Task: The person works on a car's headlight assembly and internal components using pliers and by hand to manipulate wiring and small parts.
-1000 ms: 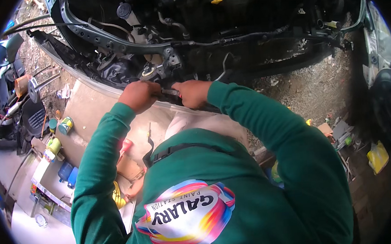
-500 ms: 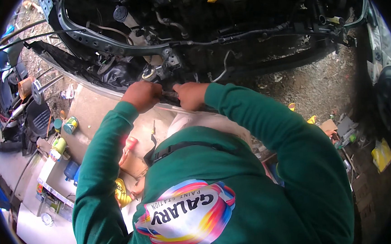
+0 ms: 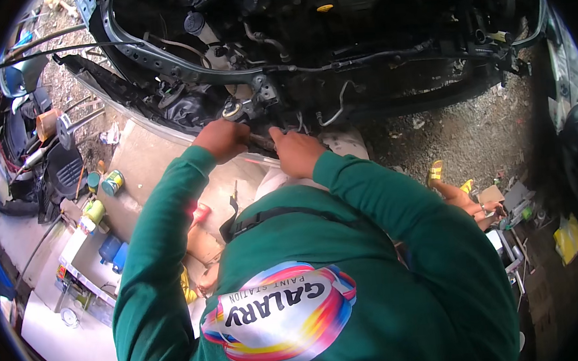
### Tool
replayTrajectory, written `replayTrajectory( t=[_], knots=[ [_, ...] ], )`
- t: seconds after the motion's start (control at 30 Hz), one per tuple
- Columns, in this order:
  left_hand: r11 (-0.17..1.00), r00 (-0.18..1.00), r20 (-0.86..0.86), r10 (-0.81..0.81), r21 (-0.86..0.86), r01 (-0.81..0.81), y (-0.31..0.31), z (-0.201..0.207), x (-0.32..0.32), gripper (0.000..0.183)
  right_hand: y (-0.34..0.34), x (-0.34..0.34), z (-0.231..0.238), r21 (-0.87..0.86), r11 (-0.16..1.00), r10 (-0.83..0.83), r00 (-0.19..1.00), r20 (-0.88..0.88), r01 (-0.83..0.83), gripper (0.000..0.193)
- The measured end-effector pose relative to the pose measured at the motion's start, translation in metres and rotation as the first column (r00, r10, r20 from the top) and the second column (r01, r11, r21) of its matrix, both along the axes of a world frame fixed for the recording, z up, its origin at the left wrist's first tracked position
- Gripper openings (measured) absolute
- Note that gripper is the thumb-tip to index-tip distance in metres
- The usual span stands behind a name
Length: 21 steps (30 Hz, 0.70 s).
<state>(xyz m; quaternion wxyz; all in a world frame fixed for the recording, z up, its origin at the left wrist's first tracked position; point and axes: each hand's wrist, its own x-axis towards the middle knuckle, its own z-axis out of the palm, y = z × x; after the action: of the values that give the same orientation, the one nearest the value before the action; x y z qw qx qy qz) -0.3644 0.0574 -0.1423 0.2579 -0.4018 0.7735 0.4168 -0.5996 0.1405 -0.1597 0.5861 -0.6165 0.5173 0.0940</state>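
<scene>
In the head view, the right forearm in its green sleeve (image 3: 376, 181) now sits lower, nearer the body, baring a pale patch (image 3: 345, 143) beyond it; the handwork stays at the same spot — only the right hand's angle differs. The left hand (image 3: 222, 141) is curled, fingertips hidden, and the right hand (image 3: 295, 153) lies partly bent with its forefinger forward; whether either grips, one cannot tell. Between them, a short dull grey-brown strip (image 3: 261, 143) looks narrow and slanted — its ends hidden — just below the round pale-rimmed fitting (image 3: 232, 111) and grey-green metal bracket (image 3: 264, 90).
</scene>
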Motion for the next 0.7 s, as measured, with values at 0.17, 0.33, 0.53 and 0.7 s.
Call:
replayTrajectory(
  t=[0.17,0.33,0.53,0.7],
  knots=[
    [1.000,0.999,0.044,0.008,0.029,-0.009,-0.002,0.001,-0.002,0.021,-0.006,0.001,-0.005,-0.039,0.999,0.023,1.000,0.003,-0.023,0.032],
    [0.997,0.998,0.010,0.063,0.033,-0.064,-0.002,0.009,-0.004,0.024,0.004,0.004,-0.007,-0.113,0.993,0.026,0.999,-0.035,-0.030,0.032],
    [0.996,0.998,-0.053,-0.015,-0.094,0.010,0.005,0.004,-0.001,0.027,0.023,0.010,-0.001,-0.228,0.973,-0.052,0.995,-0.081,0.032,0.045],
    [0.991,0.994,-0.078,-0.077,-0.113,0.068,0.004,-0.003,0.003,0.027,0.025,0.016,-0.011,-0.379,0.923,-0.014,0.978,-0.209,-0.068,0.049]
  ],
)
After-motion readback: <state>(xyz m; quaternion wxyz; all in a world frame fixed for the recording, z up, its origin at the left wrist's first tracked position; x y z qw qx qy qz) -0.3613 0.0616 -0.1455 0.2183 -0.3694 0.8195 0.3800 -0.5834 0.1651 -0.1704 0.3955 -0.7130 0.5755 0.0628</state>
